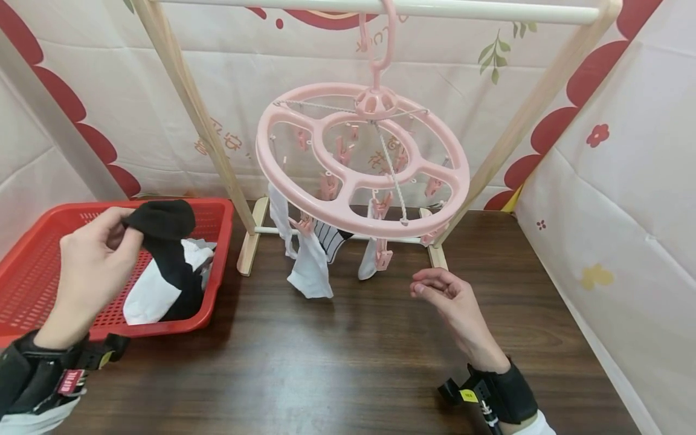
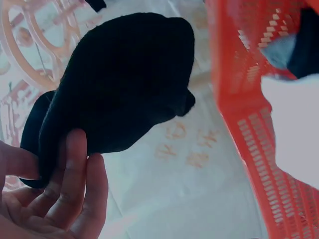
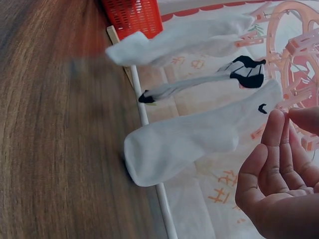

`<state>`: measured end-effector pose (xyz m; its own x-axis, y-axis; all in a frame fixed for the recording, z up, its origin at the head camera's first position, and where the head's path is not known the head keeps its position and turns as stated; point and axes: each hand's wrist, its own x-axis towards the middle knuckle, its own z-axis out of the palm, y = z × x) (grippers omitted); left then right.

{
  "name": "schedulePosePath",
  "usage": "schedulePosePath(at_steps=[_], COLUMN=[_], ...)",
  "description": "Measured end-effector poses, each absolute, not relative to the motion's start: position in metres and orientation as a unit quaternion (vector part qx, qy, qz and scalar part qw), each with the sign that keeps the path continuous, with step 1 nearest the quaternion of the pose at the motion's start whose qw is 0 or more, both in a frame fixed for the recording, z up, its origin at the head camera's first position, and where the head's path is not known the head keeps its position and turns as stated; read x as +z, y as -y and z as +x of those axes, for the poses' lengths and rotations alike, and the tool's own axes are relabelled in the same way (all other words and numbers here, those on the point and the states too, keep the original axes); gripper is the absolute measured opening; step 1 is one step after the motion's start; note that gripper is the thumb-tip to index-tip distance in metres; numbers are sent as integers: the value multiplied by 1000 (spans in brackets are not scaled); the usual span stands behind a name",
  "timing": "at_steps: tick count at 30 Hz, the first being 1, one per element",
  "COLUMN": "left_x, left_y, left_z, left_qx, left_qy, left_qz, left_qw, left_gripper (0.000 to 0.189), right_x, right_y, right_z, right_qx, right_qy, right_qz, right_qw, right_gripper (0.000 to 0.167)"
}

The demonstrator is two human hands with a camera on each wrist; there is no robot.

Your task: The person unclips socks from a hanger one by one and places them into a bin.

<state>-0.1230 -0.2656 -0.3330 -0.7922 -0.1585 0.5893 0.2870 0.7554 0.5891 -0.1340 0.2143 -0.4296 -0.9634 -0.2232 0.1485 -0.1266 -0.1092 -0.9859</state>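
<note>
The left hand (image 1: 95, 266) pinched a black sock (image 1: 165, 220) between thumb and fingers, above the red basket (image 1: 225, 241), where white cloth (image 1: 149, 296) lay. The right hand (image 1: 448, 308) was loosely bent, thumb at the fingertips, with nothing visible in its grip; it hung over the table (image 1: 326, 362), near the pink clips (image 1: 383, 260) of the round hanger (image 1: 348, 219). The step in hand looked like hanging the sock, and it seemed best done with the edge kept flat and a bit of fabric left free of the left fingers for a clip to bite. The right hand could best squeeze a clip gently, since the hanger would probably swing if tugged. A clip apart from the hanging white socks (image 1: 311, 272) seemed the better choice, to avoid bunching.
</note>
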Motion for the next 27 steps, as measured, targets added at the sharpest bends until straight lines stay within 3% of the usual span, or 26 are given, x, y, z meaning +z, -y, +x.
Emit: schedulePosePath(at_steps=[4,11,23,27], left_x=[-334,-349,-360,-365], left_y=[280,299,260,239], left_z=[-133,-145,-148,-147], left_qx=[-324,-246,-219,-218], left_qy=[905,963,964,962], left_qz=[-4,-28,-107,-124], left_qw=[277,107,111,106], left_gripper=[24,35,27,24], right_x=[-432,-437,-443,-448], right_y=[-214,-212,-208,-196], right_z=[-134,-133,-131,-132], right_qx=[-732,-730,-697,-670], right_qy=[-667,-668,-703,-724], right_qz=[-132,-140,-136,-161], right_qw=[30,32,39,38], right_gripper=[16,17,28,25])
